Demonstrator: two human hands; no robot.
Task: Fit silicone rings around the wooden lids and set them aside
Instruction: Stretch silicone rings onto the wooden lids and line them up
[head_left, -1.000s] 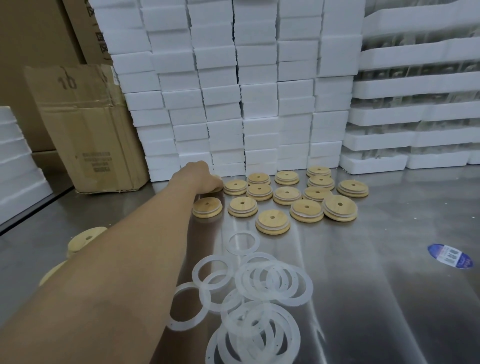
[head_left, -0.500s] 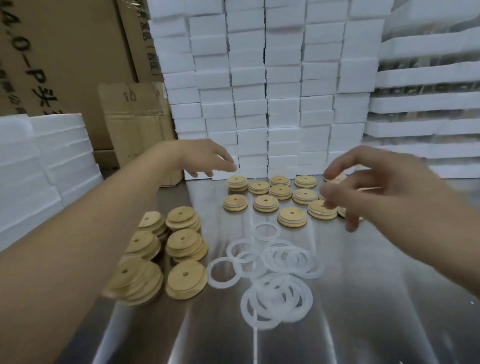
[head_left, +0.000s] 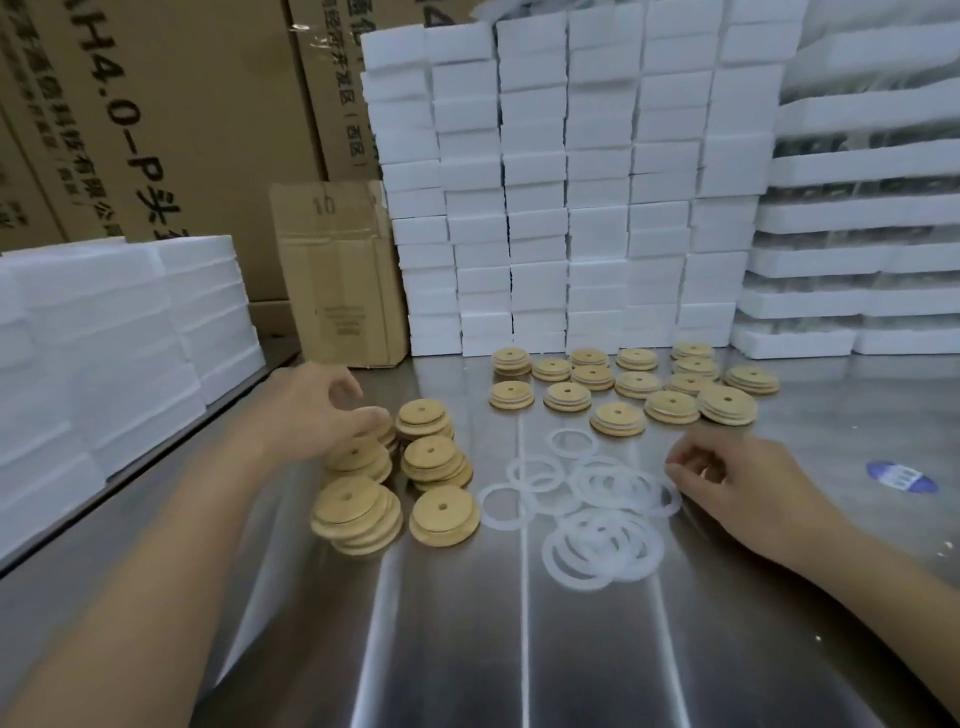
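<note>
Bare wooden lids (head_left: 442, 506) with centre holes sit in several short stacks at left-centre of the steel table. My left hand (head_left: 311, 408) is over the back-left stack, fingers curled and thumb against the top lid (head_left: 358, 454). Blur hides whether it grips the lid. Loose white silicone rings (head_left: 602, 551) lie overlapped in a pile in the middle. My right hand (head_left: 737, 493) rests at the pile's right edge, and its curled fingertips pinch the rim of a silicone ring (head_left: 652, 496). Lids fitted with rings (head_left: 618, 418) lie spread out at the back.
White foam blocks (head_left: 571, 197) are stacked like a wall behind the lids. Foam trays (head_left: 857, 260) stand at right, more foam (head_left: 104, 322) at left. A brown carton (head_left: 332, 270) stands at back left. A blue sticker (head_left: 901, 477) lies on the table (head_left: 519, 649) at right.
My left hand has pulled back from the fitted lids at the back and dropped onto the bare lid stacks. My right hand came into view and lowered onto the ring pile.
</note>
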